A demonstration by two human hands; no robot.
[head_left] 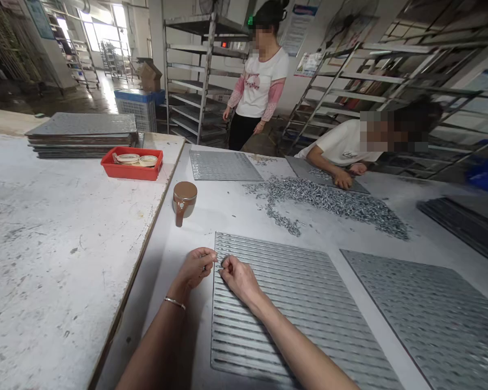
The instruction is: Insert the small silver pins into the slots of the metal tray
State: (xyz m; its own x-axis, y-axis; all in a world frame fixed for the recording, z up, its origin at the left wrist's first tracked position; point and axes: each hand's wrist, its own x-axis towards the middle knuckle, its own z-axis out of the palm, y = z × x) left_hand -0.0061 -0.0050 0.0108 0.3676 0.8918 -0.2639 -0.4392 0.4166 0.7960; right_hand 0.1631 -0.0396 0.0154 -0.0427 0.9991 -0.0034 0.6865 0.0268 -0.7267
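A grey ridged tray [293,303] lies flat on the white table, with long rows running across it. Over its upper left edge, my left hand [197,266] is closed, thumb and index finger pinched together. What sits in that pinch is too small to name. Just to its right, my right hand [238,276] is above the tray's left end, its fingers curled together. Whatever those fingers hold is hidden. Beyond the tray spreads a heap of small shiny metal pieces [329,200]. A brown lidded mug [185,200] stands behind my left hand.
A second grey tray [431,303] lies at right, another [225,165] at the back. The left table holds a red bin [132,170] with round rolls and a tray stack [83,135]. A co-worker's hand [342,177] touches a far tray; another person [260,81] stands behind.
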